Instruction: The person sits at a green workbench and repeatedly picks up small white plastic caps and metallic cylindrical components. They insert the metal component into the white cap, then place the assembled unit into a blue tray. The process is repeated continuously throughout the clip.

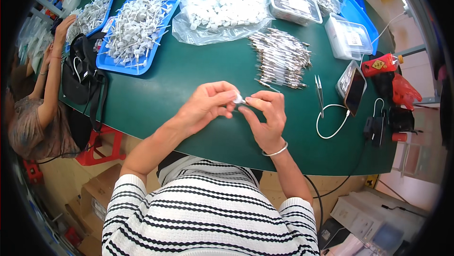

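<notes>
Over the near part of the green table, my left hand [206,103] pinches a small white plastic piece [238,99] between thumb and fingers. My right hand [267,118] meets it from the right, its fingertips closed on a thin metal pin [244,101] that touches the white piece. Fingers partly hide where the two parts join. Beyond my right hand lies a stack of slim metal rods [281,59]. Farther off, a clear plastic bag [203,36] holds a heap of white plastic pieces [227,12].
A blue tray [157,48] of white-and-metal parts stands at left, near a black bag [78,83]. Tweezers [319,92], a phone [354,96] with a white cable [326,136], and clear boxes [295,5] lie rightward. A co-worker's arm [53,76] reaches toward another tray at far left.
</notes>
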`<state>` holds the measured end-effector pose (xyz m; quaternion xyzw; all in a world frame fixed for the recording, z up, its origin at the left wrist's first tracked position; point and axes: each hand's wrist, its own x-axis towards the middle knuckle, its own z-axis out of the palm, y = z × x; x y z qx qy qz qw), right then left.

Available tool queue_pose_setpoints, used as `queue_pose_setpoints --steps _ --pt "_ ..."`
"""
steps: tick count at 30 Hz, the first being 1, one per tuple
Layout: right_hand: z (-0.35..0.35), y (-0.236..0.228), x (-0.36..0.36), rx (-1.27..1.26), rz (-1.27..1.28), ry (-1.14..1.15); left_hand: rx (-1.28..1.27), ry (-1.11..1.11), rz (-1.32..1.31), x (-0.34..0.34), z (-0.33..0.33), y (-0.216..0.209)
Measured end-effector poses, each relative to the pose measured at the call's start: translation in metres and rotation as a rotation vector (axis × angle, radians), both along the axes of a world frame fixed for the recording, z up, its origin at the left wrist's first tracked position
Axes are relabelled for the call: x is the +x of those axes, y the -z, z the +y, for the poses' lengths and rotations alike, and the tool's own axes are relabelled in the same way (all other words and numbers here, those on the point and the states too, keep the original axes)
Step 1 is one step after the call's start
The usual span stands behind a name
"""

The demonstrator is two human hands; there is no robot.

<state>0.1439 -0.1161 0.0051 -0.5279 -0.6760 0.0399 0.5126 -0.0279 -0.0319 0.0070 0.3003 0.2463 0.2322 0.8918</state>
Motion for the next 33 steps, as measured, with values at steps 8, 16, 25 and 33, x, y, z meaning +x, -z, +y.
queue_pose_setpoints --steps 8,16,25,33 --pt "-0.004 0.013 0.062 -0.194 -0.231 0.265 1.104 -0.836 0.530 -0.105 0.106 -0.040" --pt "0.021 0.019 0.047 -0.258 -0.374 0.199 1.842 -0.823 1.450 -0.157 0.161 -0.031" --pt "0.016 -0.010 0.020 -0.071 -0.379 0.067 1.298 -0.053 0.634 -0.002 0.038 -0.021" --pt "0.017 -0.016 0.018 -0.037 -0.302 -0.007 0.614 0.274 0.375 0.012 0.043 -0.002"
